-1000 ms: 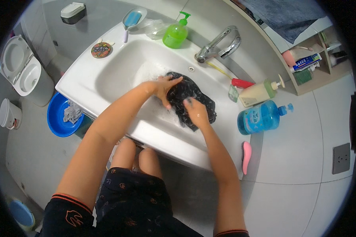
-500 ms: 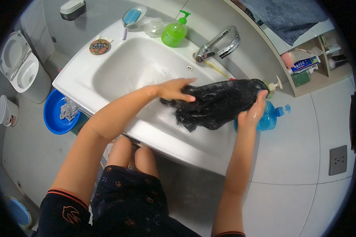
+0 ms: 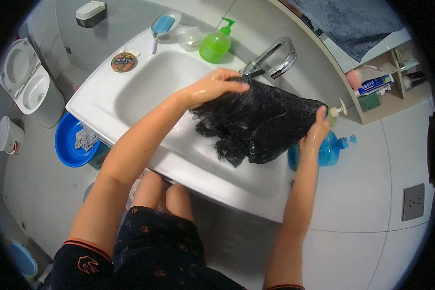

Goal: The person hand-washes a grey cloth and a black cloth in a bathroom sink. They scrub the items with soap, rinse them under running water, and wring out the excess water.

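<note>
There are two hands (image 3: 215,87) (image 3: 317,131), one black cloth (image 3: 275,116), one sink (image 3: 145,79), one faucet (image 3: 282,67), three pump bottles (image 3: 214,48) (image 3: 340,110) (image 3: 327,151), one toilet (image 3: 36,94).

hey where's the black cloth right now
In the head view, the black cloth is right of centre, stretched between the left hand and right hand, over the white sink and below the faucet in the picture.

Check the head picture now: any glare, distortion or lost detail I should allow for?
Head view: bright glints on the chrome faucet; head view: the wall cabinet looks bent, with picture corners black; head view: some folds merge in the black cloth.
</note>
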